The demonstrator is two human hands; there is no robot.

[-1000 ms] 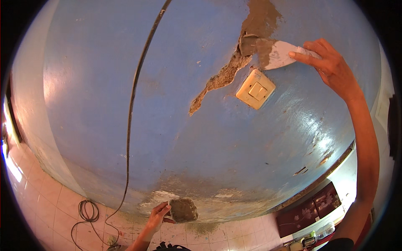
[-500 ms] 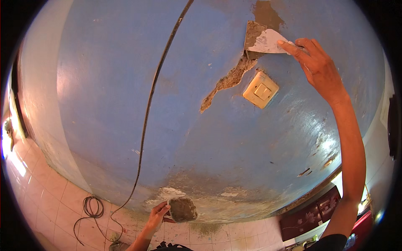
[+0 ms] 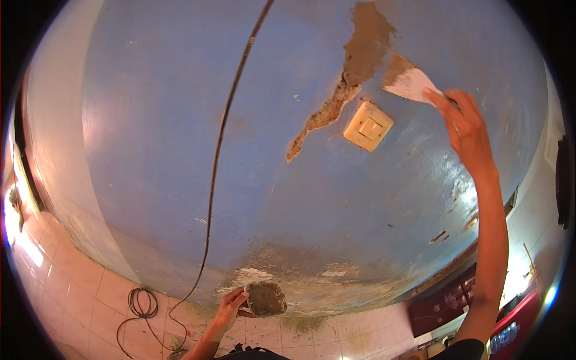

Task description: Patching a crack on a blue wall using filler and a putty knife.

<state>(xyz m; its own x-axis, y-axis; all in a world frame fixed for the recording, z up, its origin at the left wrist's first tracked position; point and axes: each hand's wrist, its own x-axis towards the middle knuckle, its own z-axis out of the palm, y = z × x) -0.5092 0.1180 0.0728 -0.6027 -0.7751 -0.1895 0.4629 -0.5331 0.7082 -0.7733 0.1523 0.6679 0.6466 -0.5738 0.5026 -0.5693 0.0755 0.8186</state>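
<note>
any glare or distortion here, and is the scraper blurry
Head view: glossy glare on the blue wall beside the right forearm, and blown-out light at the far left edge; head view: fisheye bending bows the wall's base, and the corners go black; head view: the scraper looks fairly sharp.

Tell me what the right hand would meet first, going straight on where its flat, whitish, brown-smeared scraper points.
Leading with the scraper, the right hand would probably first meet the irregular brown mortar-like patch on the blue painted wall, to the left; the scraper's gap from the wall, if any, is unclear.
</note>
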